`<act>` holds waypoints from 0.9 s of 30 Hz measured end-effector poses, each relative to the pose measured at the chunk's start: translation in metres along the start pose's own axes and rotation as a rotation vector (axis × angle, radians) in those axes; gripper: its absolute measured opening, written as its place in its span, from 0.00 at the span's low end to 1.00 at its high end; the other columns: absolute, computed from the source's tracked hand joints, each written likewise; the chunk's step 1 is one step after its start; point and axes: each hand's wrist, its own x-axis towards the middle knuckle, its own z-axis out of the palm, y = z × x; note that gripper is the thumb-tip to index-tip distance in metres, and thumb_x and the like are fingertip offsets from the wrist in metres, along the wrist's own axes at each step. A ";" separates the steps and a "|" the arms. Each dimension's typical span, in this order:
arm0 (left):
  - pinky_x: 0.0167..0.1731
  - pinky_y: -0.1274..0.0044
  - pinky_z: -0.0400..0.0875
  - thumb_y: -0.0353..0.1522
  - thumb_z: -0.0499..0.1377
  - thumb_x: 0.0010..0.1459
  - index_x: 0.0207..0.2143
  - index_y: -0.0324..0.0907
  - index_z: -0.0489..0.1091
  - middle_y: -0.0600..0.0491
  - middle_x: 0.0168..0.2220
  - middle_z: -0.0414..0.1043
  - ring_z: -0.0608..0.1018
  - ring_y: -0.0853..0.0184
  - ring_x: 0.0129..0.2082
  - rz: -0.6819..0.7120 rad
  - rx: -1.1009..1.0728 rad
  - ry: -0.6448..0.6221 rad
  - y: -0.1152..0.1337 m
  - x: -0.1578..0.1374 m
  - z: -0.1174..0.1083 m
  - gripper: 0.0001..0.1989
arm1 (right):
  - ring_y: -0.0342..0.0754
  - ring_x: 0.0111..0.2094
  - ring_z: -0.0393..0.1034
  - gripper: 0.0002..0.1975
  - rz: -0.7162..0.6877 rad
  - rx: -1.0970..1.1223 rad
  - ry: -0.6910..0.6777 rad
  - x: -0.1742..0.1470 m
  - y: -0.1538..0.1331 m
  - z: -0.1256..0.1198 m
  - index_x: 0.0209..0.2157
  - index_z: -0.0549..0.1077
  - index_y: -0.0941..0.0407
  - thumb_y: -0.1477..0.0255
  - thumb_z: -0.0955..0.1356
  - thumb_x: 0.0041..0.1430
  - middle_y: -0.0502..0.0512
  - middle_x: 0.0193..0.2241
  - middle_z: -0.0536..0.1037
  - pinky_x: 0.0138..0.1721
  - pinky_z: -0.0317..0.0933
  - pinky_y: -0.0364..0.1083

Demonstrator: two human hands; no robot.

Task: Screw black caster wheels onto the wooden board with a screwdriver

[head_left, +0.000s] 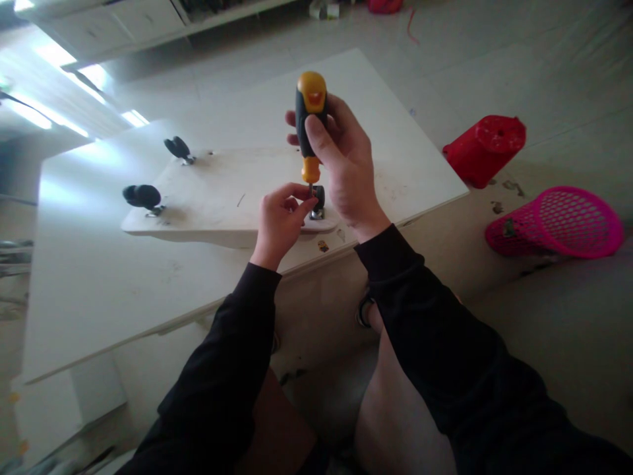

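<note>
My right hand (pixel 346 155) is wrapped round the yellow and black handle of a screwdriver (pixel 311 112), held upright with its shaft pointing down. My left hand (pixel 281 218) pinches close to the lower end of the shaft, against a black caster wheel (pixel 319 198) with a metal plate; what lies between its fingertips is hidden. That caster sits at the right end of a white board (pixel 222 181), which rests on a white table (pixel 99 284). Two more black casters, a near one (pixel 143 196) and a far one (pixel 179 149), stand on the board's left end.
A red bin (pixel 487 148) lies on its side on the floor beyond the table's right edge. Nearer me is a pink mesh basket (pixel 558 221). White cabinets (pixel 119 26) line the back left. My legs are below the table's front edge.
</note>
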 end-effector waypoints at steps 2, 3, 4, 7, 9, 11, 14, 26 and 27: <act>0.16 0.84 0.64 0.28 0.68 0.58 0.34 0.44 0.78 0.56 0.31 0.81 0.69 0.77 0.19 -0.015 0.009 -0.001 0.000 0.000 -0.001 0.02 | 0.54 0.49 0.76 0.28 -0.023 -0.026 -0.015 0.004 0.003 -0.002 0.40 0.72 0.35 0.40 0.78 0.40 0.42 0.40 0.83 0.47 0.71 0.57; 0.16 0.84 0.64 0.29 0.68 0.58 0.34 0.44 0.78 0.56 0.31 0.80 0.69 0.77 0.19 -0.017 0.014 0.000 -0.001 0.000 -0.001 0.02 | 0.54 0.47 0.75 0.29 -0.031 -0.060 -0.015 0.006 0.005 -0.004 0.40 0.72 0.36 0.39 0.79 0.40 0.42 0.39 0.83 0.47 0.71 0.57; 0.16 0.84 0.63 0.29 0.67 0.58 0.34 0.44 0.79 0.56 0.30 0.80 0.69 0.77 0.18 -0.015 0.018 0.002 -0.001 0.000 -0.001 0.02 | 0.53 0.46 0.74 0.30 -0.038 -0.104 -0.007 0.009 0.007 -0.005 0.39 0.72 0.36 0.38 0.79 0.38 0.42 0.39 0.83 0.47 0.70 0.56; 0.15 0.82 0.62 0.30 0.67 0.59 0.34 0.45 0.79 0.56 0.29 0.80 0.69 0.77 0.18 -0.009 0.018 0.007 -0.001 0.000 0.000 0.01 | 0.54 0.45 0.73 0.33 -0.062 -0.229 0.043 0.012 0.010 -0.008 0.39 0.71 0.38 0.37 0.79 0.36 0.43 0.41 0.83 0.46 0.69 0.57; 0.15 0.82 0.60 0.30 0.67 0.59 0.33 0.45 0.79 0.56 0.27 0.79 0.69 0.76 0.17 -0.007 0.022 0.004 -0.002 0.000 0.000 0.01 | 0.54 0.46 0.73 0.32 -0.087 -0.253 0.064 0.011 0.008 -0.007 0.39 0.70 0.37 0.37 0.79 0.38 0.43 0.40 0.82 0.45 0.68 0.57; 0.14 0.81 0.59 0.31 0.67 0.61 0.34 0.46 0.80 0.56 0.26 0.78 0.70 0.75 0.17 -0.002 0.027 -0.007 -0.003 0.000 0.000 0.02 | 0.54 0.47 0.73 0.30 -0.112 -0.219 0.064 0.009 0.005 -0.004 0.40 0.70 0.37 0.36 0.77 0.42 0.44 0.42 0.82 0.44 0.67 0.57; 0.14 0.81 0.59 0.32 0.67 0.62 0.35 0.46 0.80 0.56 0.26 0.77 0.70 0.75 0.17 -0.003 0.030 -0.019 -0.004 0.002 -0.001 0.02 | 0.54 0.49 0.74 0.30 -0.098 -0.124 -0.005 0.010 0.005 0.001 0.43 0.72 0.36 0.33 0.73 0.46 0.43 0.47 0.82 0.42 0.67 0.56; 0.16 0.81 0.58 0.33 0.68 0.59 0.34 0.44 0.81 0.53 0.34 0.82 0.68 0.77 0.18 -0.003 0.073 0.016 0.003 -0.004 -0.001 0.02 | 0.54 0.47 0.72 0.28 -0.182 -0.268 0.138 0.012 0.008 0.005 0.39 0.72 0.38 0.38 0.78 0.44 0.46 0.46 0.81 0.42 0.69 0.56; 0.16 0.81 0.58 0.32 0.69 0.58 0.34 0.44 0.80 0.53 0.35 0.82 0.68 0.77 0.19 0.000 0.080 0.025 0.003 -0.004 0.000 0.02 | 0.55 0.48 0.73 0.27 -0.178 -0.283 0.143 0.010 0.005 0.005 0.39 0.72 0.38 0.38 0.78 0.44 0.46 0.47 0.81 0.42 0.69 0.57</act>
